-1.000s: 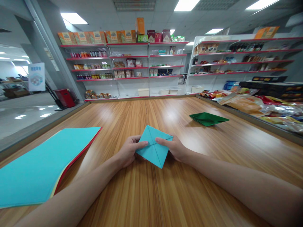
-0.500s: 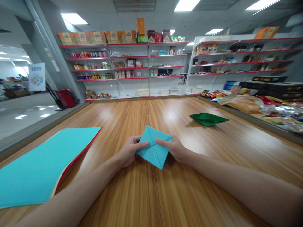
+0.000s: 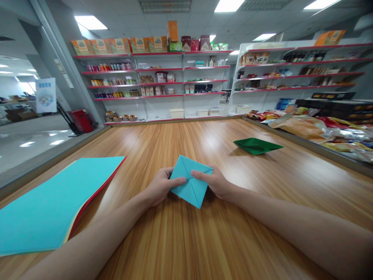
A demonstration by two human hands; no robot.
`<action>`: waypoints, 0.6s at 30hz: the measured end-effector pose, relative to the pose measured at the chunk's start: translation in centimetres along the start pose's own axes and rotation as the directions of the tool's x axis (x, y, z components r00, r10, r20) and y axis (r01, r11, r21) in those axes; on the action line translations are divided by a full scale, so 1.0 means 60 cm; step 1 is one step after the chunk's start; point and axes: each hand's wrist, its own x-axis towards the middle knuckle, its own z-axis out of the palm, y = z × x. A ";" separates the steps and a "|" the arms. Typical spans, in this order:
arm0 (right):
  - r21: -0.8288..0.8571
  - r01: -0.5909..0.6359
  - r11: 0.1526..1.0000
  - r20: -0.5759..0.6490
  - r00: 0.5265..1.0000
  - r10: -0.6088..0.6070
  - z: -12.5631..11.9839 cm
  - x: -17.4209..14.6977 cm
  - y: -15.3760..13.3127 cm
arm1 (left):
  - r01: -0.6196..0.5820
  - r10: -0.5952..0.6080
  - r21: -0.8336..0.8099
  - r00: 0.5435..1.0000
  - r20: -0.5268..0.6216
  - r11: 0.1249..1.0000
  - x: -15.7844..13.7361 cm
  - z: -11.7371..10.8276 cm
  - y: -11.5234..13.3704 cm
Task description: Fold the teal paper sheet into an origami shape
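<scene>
A light blue sheet of paper (image 3: 186, 191), folded into a small square with creases meeting near its middle, is held between my two hands above the table. My left hand (image 3: 161, 187) grips its left side, the thumb lying on top close to the centre. On the right side my right hand (image 3: 220, 182) holds it, thumb also pressed on the top face near the middle. The other fingers of both hands are mostly hidden under the paper. Farther off to the right rests a folded green paper (image 3: 258, 146), long and pointed at both ends.
A stack of coloured paper (image 3: 58, 198), blue on top with yellow and red below, lies at the left of the wooden table (image 3: 163, 241). Packaged goods (image 3: 303, 128) crowd beyond the right edge. Stocked shelves (image 3: 159, 97) stand behind the table.
My left thumb has slid slightly right, toward the centre of the folded blue paper. Otherwise the hands and papers stay nearly where they were.
</scene>
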 end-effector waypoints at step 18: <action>-0.020 0.049 0.999 0.057 0.997 -0.048 -0.005 0.007 0.007 | -0.019 0.021 0.030 0.997 -0.074 0.999 0.000 0.007 0.001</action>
